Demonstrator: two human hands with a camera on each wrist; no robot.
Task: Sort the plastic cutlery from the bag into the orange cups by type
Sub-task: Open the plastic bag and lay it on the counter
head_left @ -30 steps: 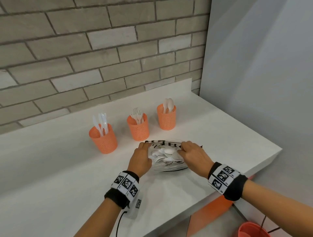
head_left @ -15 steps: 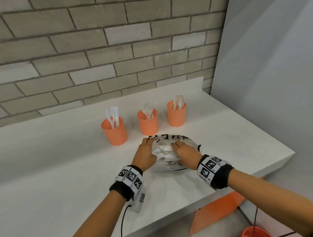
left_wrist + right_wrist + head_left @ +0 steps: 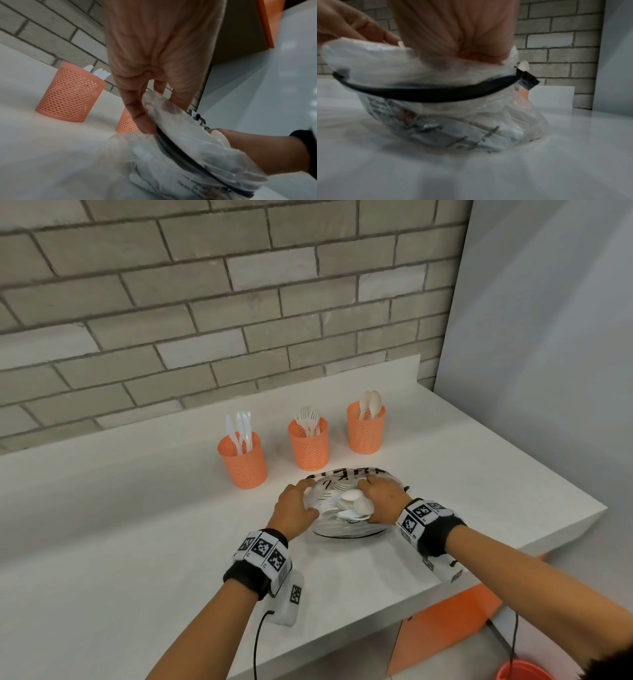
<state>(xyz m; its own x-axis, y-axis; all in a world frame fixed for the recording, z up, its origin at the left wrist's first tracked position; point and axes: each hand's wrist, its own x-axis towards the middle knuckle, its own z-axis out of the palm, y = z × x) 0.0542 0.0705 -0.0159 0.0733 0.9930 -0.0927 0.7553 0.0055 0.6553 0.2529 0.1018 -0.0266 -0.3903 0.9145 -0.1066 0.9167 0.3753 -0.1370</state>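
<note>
A clear plastic bag (image 3: 346,529) of white cutlery lies on the white counter, its black zip rim (image 3: 428,92) open. My left hand (image 3: 294,505) pinches the bag's left rim between thumb (image 3: 143,121) and fingers. My right hand (image 3: 380,501) reaches into the mouth of the bag (image 3: 188,148), curled around white spoons (image 3: 354,501); the plastic hides its fingertips in the right wrist view. Behind stand three orange mesh cups: one with knives (image 3: 244,463), one with forks (image 3: 308,448), one with spoons (image 3: 365,431).
A brick wall (image 3: 205,320) runs behind the counter and a grey panel (image 3: 548,337) closes its right side. The counter's front edge (image 3: 376,607) lies just below my wrists. An orange bucket (image 3: 524,671) stands on the floor at lower right.
My right hand has moved from the bag's right edge leftward into its mouth, onto the spoons. The left hand stays on the left rim. My view has shifted left.
</note>
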